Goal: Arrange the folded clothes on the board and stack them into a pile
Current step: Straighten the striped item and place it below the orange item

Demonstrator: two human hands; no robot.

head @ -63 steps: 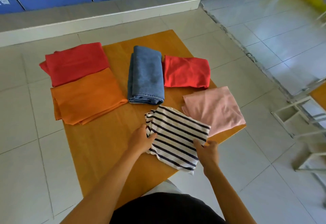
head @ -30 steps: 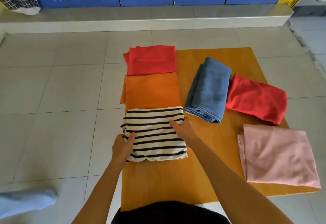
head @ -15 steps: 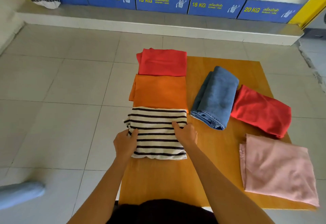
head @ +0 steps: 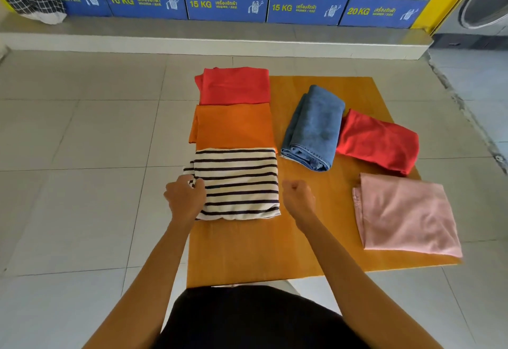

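Six folded garments lay spread across the wooden board (head: 324, 238), which sat low over the tiled floor (head: 82, 134), none of them stacked yet. Down the left edge ran a neat column: a red piece (head: 233, 84) farthest away, an orange piece (head: 233, 126) touching it just below, and the striped shirt (head: 239, 183) nearest, its top edge butting up against the orange one. All three hung a little past the board's left edge.

The left hand (head: 184, 197) was on the striped shirt's left edge, its grip curled in on the fabric near the corner, though how firmly it pinched could not be told. The right hand (head: 298, 197) was off the cloth, just beside the shirt's right edge, fingers drawn together into a loose fist holding nothing.

Over on the right half, the folded blue jeans (head: 313, 128) lay tilted, with a second red piece (head: 379, 142) touching their right side. A pink garment (head: 404, 216) sat nearest on the right, reaching the board's right edge, well apart from the striped shirt.

Beyond the board, a row of washing machines (head: 228, 2) with blue weight labels lined the raised step.
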